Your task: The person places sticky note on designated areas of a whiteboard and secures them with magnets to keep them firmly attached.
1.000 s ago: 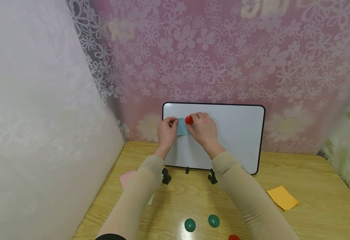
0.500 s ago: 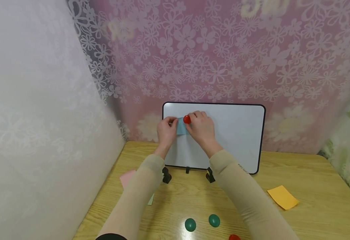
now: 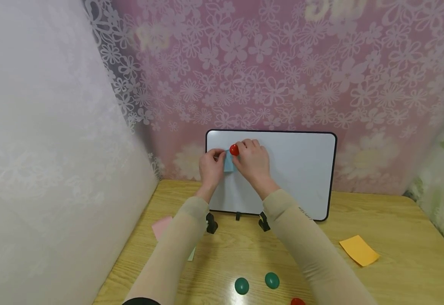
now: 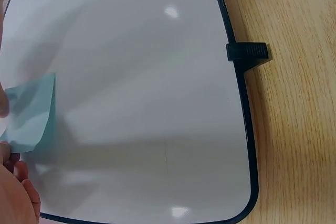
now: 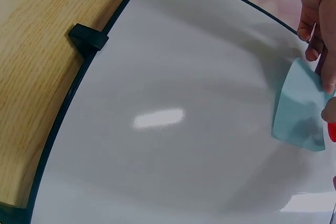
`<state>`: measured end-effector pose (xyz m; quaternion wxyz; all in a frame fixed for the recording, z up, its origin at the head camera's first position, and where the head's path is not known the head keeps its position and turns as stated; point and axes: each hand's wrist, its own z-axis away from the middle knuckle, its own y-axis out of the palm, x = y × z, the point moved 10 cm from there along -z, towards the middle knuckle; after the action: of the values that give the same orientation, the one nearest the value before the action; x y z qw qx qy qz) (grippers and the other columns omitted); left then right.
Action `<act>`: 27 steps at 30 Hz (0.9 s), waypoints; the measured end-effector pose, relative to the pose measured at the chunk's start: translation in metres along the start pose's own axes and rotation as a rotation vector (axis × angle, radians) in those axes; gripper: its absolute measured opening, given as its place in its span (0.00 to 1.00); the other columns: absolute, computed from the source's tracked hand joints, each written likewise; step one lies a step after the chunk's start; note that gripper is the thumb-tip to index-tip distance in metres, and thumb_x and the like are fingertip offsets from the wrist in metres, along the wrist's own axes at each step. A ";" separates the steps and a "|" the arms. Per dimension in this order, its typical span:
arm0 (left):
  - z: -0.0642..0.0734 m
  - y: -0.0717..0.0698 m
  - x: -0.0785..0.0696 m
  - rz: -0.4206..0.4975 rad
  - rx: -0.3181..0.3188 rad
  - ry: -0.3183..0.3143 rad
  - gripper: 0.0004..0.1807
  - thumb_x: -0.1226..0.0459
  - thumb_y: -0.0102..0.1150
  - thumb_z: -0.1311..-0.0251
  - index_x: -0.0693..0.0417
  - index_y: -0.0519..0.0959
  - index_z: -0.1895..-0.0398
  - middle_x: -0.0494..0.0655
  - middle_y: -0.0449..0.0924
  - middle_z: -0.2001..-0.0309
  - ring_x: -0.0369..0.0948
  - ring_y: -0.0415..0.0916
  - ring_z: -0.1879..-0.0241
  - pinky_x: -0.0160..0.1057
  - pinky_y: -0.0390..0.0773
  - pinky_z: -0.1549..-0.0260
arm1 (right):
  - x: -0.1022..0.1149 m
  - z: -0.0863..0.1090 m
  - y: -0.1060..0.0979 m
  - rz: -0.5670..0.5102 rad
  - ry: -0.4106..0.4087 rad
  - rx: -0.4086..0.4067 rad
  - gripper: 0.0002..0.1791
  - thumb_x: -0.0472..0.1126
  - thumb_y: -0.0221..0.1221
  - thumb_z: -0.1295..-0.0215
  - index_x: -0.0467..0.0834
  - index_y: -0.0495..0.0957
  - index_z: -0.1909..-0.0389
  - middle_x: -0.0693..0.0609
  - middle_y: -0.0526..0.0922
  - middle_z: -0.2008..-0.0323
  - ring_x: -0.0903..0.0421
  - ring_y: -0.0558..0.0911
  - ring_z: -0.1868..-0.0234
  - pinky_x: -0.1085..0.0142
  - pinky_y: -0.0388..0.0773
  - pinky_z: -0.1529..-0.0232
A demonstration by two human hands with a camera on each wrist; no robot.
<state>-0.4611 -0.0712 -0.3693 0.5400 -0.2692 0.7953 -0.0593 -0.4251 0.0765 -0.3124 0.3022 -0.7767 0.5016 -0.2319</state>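
Note:
A blue sticky note (image 3: 228,163) lies against the upper left of a whiteboard (image 3: 294,169) that stands on the table. My left hand (image 3: 211,168) pinches the note's left edge between thumb and fingers. With the thumb and fingertips of my right hand (image 3: 254,160) I hold a round red magnet (image 3: 234,150) over the note's top edge. In the left wrist view the note (image 4: 32,114) curls a little away from the board at its lower edge. The right wrist view catches just a sliver of the red magnet (image 5: 332,131) beside the note (image 5: 299,108).
Two green magnets (image 3: 241,286) and another red magnet (image 3: 297,301) lie on the table near the front. An orange sticky note (image 3: 359,250) lies at the right, a pink one (image 3: 161,226) at the left, partly behind my sleeve. Black feet (image 3: 211,223) support the board.
My right hand has moved slightly left and up with the red magnet, further across the blue note. My left hand stays where it was, pinching the note's edge.

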 end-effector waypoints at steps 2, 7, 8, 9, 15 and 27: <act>0.000 0.000 0.000 -0.001 0.000 -0.001 0.09 0.60 0.65 0.24 0.53 0.90 0.51 0.44 0.88 0.57 0.43 0.79 0.62 0.39 0.81 0.59 | 0.002 -0.001 -0.001 0.001 0.000 -0.003 0.17 0.44 0.72 0.32 0.39 0.87 0.48 0.42 0.86 0.51 0.41 0.82 0.49 0.47 0.84 0.53; 0.001 -0.001 -0.001 0.006 0.001 -0.003 0.09 0.60 0.66 0.24 0.54 0.90 0.51 0.45 0.89 0.58 0.43 0.79 0.62 0.39 0.81 0.60 | 0.004 0.000 0.002 0.015 0.017 0.043 0.16 0.44 0.70 0.31 0.38 0.87 0.48 0.42 0.86 0.50 0.41 0.82 0.48 0.48 0.84 0.53; 0.001 -0.001 -0.001 0.008 0.002 -0.002 0.09 0.61 0.66 0.24 0.54 0.90 0.51 0.45 0.89 0.58 0.44 0.79 0.62 0.39 0.81 0.61 | 0.004 0.000 0.003 0.018 0.019 0.051 0.16 0.44 0.70 0.30 0.38 0.87 0.48 0.42 0.86 0.51 0.41 0.82 0.48 0.48 0.84 0.54; 0.002 -0.001 -0.001 0.009 0.002 0.000 0.09 0.61 0.66 0.24 0.55 0.89 0.51 0.45 0.89 0.58 0.44 0.78 0.63 0.39 0.81 0.61 | 0.004 0.000 0.004 0.022 0.020 0.056 0.16 0.44 0.70 0.30 0.38 0.87 0.47 0.42 0.86 0.51 0.41 0.82 0.48 0.48 0.84 0.54; 0.002 -0.001 -0.001 0.000 -0.002 0.008 0.09 0.62 0.66 0.24 0.55 0.90 0.51 0.46 0.89 0.58 0.44 0.79 0.62 0.39 0.81 0.60 | 0.005 0.000 0.005 0.013 0.022 0.031 0.15 0.43 0.70 0.29 0.38 0.87 0.48 0.42 0.87 0.52 0.41 0.83 0.49 0.48 0.84 0.55; 0.001 0.001 0.003 -0.008 0.000 0.001 0.09 0.61 0.66 0.24 0.54 0.89 0.49 0.45 0.88 0.56 0.44 0.78 0.62 0.37 0.81 0.60 | 0.000 -0.002 0.013 0.016 0.047 0.059 0.17 0.43 0.71 0.30 0.38 0.87 0.47 0.41 0.86 0.51 0.41 0.82 0.48 0.47 0.84 0.52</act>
<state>-0.4617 -0.0722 -0.3723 0.5394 -0.2724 0.7944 -0.0616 -0.4349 0.0714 -0.3201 0.3150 -0.7578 0.5078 -0.2621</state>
